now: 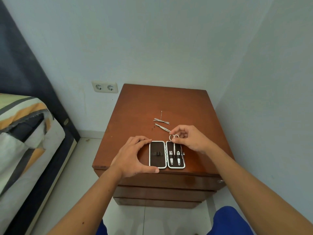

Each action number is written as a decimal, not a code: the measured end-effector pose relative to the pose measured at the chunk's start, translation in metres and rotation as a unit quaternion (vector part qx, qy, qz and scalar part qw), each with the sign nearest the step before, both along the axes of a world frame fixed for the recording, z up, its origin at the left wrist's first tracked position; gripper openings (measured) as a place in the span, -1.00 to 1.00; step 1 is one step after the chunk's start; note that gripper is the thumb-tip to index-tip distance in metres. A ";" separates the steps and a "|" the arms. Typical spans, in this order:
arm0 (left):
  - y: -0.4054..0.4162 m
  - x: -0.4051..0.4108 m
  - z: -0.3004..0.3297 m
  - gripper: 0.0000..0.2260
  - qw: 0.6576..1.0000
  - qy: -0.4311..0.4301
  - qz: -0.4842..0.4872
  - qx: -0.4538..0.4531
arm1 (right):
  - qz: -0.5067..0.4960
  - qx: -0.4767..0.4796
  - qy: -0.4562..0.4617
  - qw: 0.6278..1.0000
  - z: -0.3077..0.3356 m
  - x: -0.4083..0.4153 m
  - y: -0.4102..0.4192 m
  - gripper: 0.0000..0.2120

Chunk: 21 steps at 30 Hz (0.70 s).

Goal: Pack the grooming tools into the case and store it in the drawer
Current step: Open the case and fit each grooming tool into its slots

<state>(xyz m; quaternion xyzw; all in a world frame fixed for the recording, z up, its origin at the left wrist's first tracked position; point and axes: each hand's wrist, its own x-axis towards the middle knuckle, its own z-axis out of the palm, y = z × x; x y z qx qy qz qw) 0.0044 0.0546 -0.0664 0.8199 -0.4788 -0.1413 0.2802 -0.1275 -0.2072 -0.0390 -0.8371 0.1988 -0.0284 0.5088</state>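
An open grooming case with a dark lining and white rim lies near the front edge of a brown wooden nightstand. Two nail clippers sit under loops in its right half. My left hand holds the case's left half between fingers and thumb. My right hand pinches the ring handles of small scissors, whose blades point down into the right half. Tweezers, a flat metal tool and a thin pin-like pick lie loose behind the case.
The nightstand has closed drawers below its top, with a small knob at the right. A bed with a striped cover stands at the left. A double wall socket is behind. My blue-clad knees are at the bottom.
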 end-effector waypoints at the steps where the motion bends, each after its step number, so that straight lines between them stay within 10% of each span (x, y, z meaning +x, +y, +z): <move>1: 0.000 0.000 0.000 0.01 1.000 0.000 0.001 0.000 | -0.003 -0.008 0.002 1.000 0.000 0.001 0.001 -0.81; 7: 0.000 -0.001 0.000 0.00 1.000 0.001 0.000 0.000 | -0.033 0.057 -0.007 0.998 0.001 0.001 0.005 -0.82; 12: 0.000 -0.001 0.000 0.00 1.000 0.000 -0.002 0.003 | -0.014 -0.132 0.029 0.991 -0.005 -0.001 0.001 -0.77; 21: 0.000 0.000 -0.001 0.01 1.000 0.001 0.001 -0.001 | -0.020 -0.156 0.005 0.988 -0.006 0.002 -0.001 -0.79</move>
